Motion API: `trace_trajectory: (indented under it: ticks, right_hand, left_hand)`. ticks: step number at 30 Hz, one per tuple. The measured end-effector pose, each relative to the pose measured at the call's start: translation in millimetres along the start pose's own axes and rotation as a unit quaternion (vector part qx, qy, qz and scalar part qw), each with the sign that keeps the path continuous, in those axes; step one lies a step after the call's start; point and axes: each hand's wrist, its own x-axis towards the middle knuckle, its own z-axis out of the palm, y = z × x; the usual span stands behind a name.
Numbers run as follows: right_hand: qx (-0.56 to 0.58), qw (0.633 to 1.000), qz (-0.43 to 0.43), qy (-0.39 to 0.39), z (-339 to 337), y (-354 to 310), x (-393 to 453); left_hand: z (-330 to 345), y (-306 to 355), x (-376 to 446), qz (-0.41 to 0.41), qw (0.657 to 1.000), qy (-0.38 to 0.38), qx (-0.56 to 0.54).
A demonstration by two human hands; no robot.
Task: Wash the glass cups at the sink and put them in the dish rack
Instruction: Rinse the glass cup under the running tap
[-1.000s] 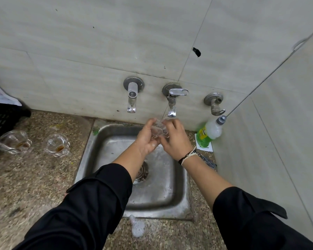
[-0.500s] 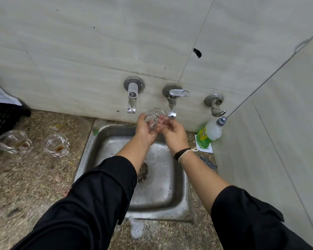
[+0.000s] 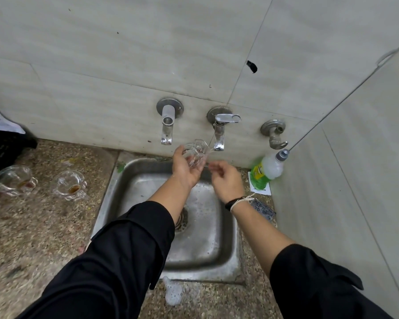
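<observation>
My left hand (image 3: 184,168) grips a clear glass cup (image 3: 195,151) above the steel sink (image 3: 226,268), just left of the middle tap (image 3: 219,132). The cup is tilted with its mouth toward the wall. My right hand (image 3: 227,180) hovers beside it with fingers loosely curled and holds nothing. Two more glass cups, one (image 3: 12,179) at the far left and another (image 3: 70,185) nearer the sink, lie on the speckled counter, each with brown residue inside. A black dish rack (image 3: 0,153) shows at the left edge.
A left tap (image 3: 167,125) and a capped outlet (image 3: 274,134) flank the middle tap on the tiled wall. A green soap bottle (image 3: 266,172) leans in the right corner beside a dark scrubber (image 3: 262,208). A patch of foam (image 3: 173,293) sits on the counter's front edge.
The cup has risen toward the taps and moved left in my left hand. My right hand has let go of it and dropped slightly to the right.
</observation>
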Motion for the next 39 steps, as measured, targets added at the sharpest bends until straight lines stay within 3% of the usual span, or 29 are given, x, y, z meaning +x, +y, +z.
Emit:
trace_trajectory:
  ticks: [3, 6, 11, 13, 17, 21, 24, 28, 31, 36, 39]
  right_hand:
    - [0.081, 0.995, 0.048, -0.033, -3, -15, 21]
    - [0.083, 0.992, 0.044, -0.086, -4, -29, 35]
    - [-0.046, 0.996, -0.075, 0.009, -1, -28, 36]
    - [-0.102, 0.988, -0.114, -0.005, 1, -24, 29]
    - [-0.196, 0.958, -0.209, 0.009, 11, -5, 14]
    - [-0.272, 0.915, -0.295, 0.042, 13, 16, 5]
    - [-0.246, 0.916, -0.317, 0.007, 7, 25, 1]
    - [-0.141, 0.960, -0.239, -0.042, -4, 25, 0]
    - [-0.108, 0.973, -0.193, -0.072, -7, 15, 2]
    - [-0.161, 0.963, -0.206, -0.061, -7, 14, 0]
    - [-0.260, 0.924, -0.278, -0.030, -20, 5, 0]
  left_hand:
    - [-3, -1, -3, 0.017, 0.999, -0.022, 0.040]
    - [-6, -1, -7, 0.034, 0.993, -0.059, 0.093]
    - [-6, 3, -15, 0.032, 0.978, -0.130, 0.161]
    - [-4, 6, -18, 0.019, 0.970, -0.138, 0.200]
    - [-3, 10, -23, -0.055, 0.967, -0.122, 0.215]
    - [-1, 11, -32, -0.071, 0.958, -0.139, 0.241]
    - [-8, 8, -33, -0.022, 0.951, -0.161, 0.263]
    - [-18, 8, -36, 0.067, 0.933, -0.174, 0.308]
    - [-20, 6, -41, 0.095, 0.917, -0.187, 0.338]
    - [-26, 9, -39, 0.132, 0.866, -0.222, 0.427]
    - [-28, 12, -41, 0.145, 0.852, -0.231, 0.448]
